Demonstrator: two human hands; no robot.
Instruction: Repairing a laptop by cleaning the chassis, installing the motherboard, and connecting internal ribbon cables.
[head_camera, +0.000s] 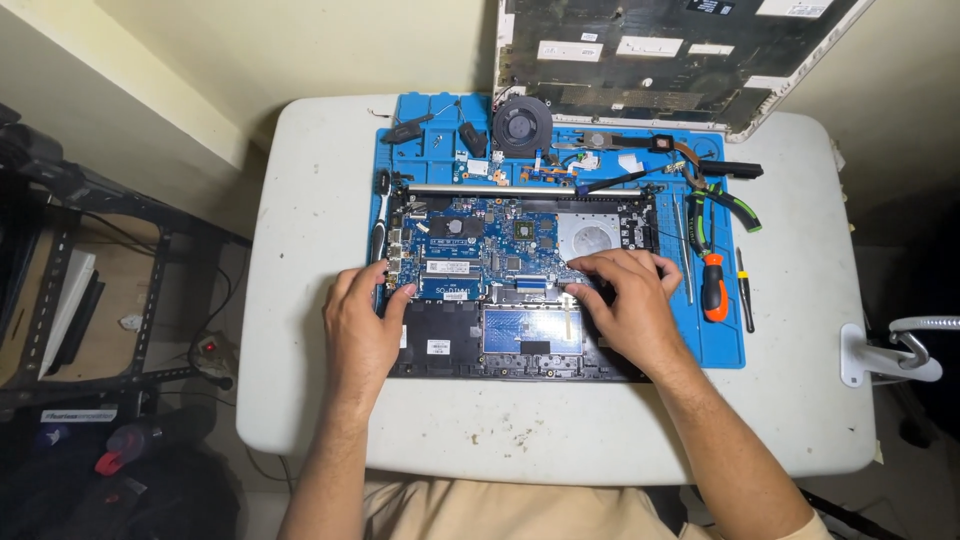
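An opened laptop base (520, 290) lies on a blue repair mat (725, 340) on the white tabletop (300, 250), its blue motherboard (480, 245) bare. Both hands are on it. The left hand (362, 325) rests at the base's left edge, fingers curled loosely over the rim with the thumb toward the board; it looks to be steadying the chassis and grips no tool. The right hand (625, 300) lies palm down over the lower right of the board, fingers spread and fingertips pressing near a flat connector area just above the trackpad (530, 330); whether it pinches a small part or cable there I cannot tell, since the fingers cover the spot.

The step in hand appears to be work at a connector or ribbon on the board. The next move would call for fine fingertip control while the left hand keeps the base from sliding.

Removed parts sit at the mat's top: a round cooling fan (522, 125), a heat pipe (620, 142) and small brackets. Green-handled pliers (725, 200) and an orange-handled screwdriver (712, 285) lie right of the base, within reach. The laptop's bottom cover (660, 60) leans against the wall behind.
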